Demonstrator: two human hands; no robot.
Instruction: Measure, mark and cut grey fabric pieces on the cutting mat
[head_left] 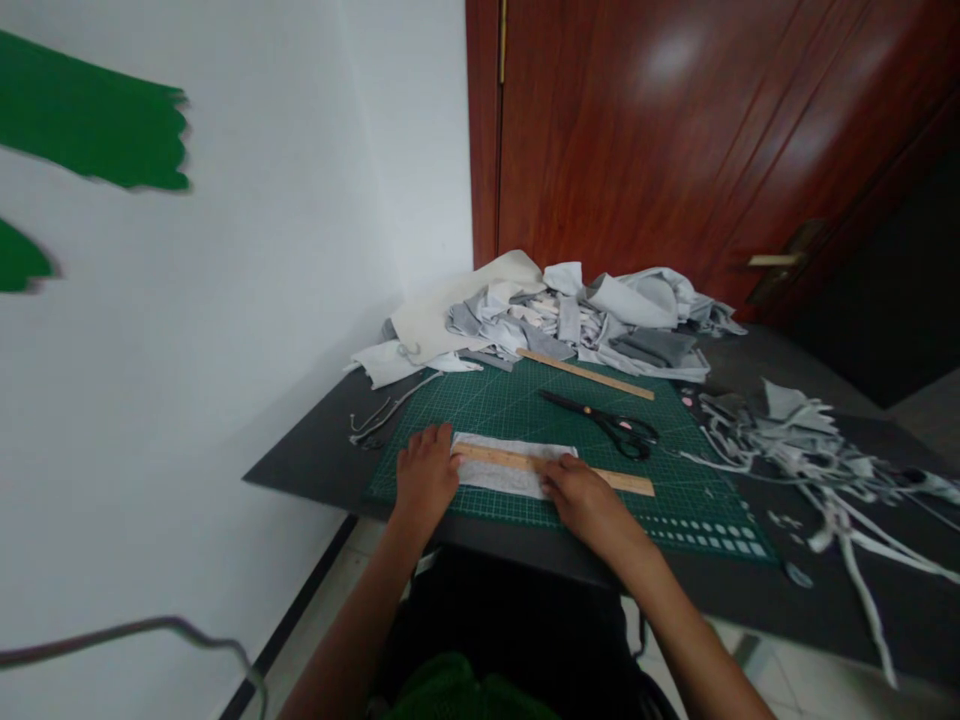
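A light grey strip of cloth [499, 479] lies flat on the green cutting mat [480, 400] in front of me. Along the strip rests a wooden ruler [630, 484], its right end sticking out past the cloth. My left hand [426, 472] is closed at the left end of the ruler and cloth, the thumb against the ruler. At the strip's right end my right hand [585, 497] grips the ruler, fingers bent over its edge. Black-handled scissors [600, 415] lie shut on the mat beyond my right hand.
A second wooden ruler [589, 374] lies at the mat's far side. Behind it is a heap of grey and white cloth pieces [555, 310] by the door. Thin cloth scraps [810, 450] are piled on the right of the dark table [307, 450]. A white wall [262, 250] stands left.
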